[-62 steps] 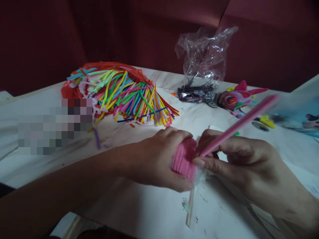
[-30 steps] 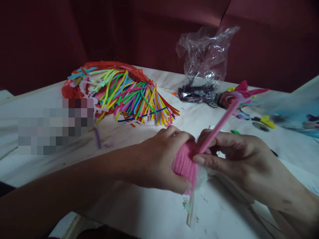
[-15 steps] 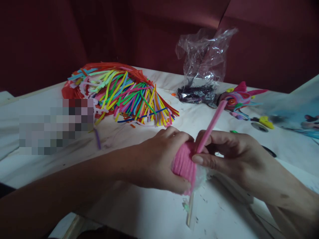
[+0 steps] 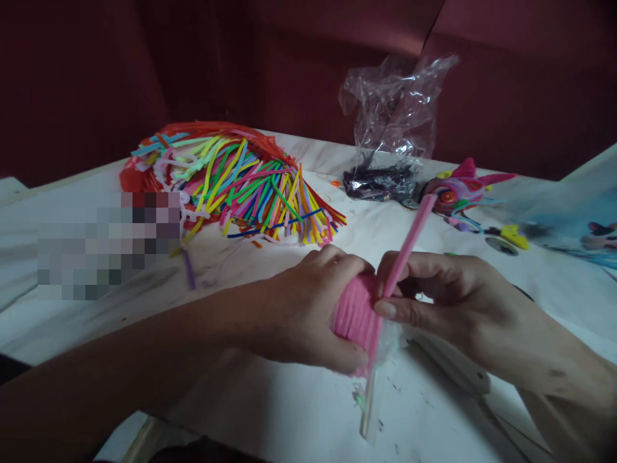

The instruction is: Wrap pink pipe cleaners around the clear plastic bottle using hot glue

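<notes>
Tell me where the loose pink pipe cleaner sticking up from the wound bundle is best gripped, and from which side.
Probably low on the pink pipe cleaner, just above the wound pink bundle, coming from the right. The stem slants up and away to the right, free along its length, while the left hand covers the bundle's left side. The right hand already pinches it there.

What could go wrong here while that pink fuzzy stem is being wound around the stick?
The left hand grips the pink coil on a thin stick; if that grip loosens, the windings might slip or unravel. The right hand pinches the free pink stem, whose tip swings near the small colourful figure and could knock it. A hard squeeze might bend the stick.
</notes>
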A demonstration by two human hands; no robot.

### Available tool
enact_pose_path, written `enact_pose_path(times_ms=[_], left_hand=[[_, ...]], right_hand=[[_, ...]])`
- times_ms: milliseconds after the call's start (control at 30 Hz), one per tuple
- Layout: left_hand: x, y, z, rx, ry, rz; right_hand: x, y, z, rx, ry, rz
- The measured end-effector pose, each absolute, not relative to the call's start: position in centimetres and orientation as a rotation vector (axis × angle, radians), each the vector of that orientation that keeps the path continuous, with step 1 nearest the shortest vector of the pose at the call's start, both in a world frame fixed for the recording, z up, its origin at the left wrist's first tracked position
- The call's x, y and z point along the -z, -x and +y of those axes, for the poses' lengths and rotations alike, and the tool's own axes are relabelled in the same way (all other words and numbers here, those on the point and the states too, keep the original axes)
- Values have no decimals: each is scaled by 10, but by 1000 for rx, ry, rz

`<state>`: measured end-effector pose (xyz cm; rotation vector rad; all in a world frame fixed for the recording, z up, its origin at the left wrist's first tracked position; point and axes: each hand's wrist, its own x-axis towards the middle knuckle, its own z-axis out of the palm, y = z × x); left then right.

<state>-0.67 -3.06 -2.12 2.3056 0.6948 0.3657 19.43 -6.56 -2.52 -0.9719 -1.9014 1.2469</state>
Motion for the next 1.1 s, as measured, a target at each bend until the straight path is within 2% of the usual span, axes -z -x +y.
enact_pose_path(times_ms=[300, 767, 1100], left_hand=[[22, 6, -30, -378, -2291, 688], [20, 6, -32, -345, -2345, 668], [15, 6, -32, -314, -2323, 692]], right_hand=[[23, -187, -64, -1343, 836, -1800], [25, -185, -65, -1296, 851, -1790], [20, -183, -66, -1325, 707, -1831]])
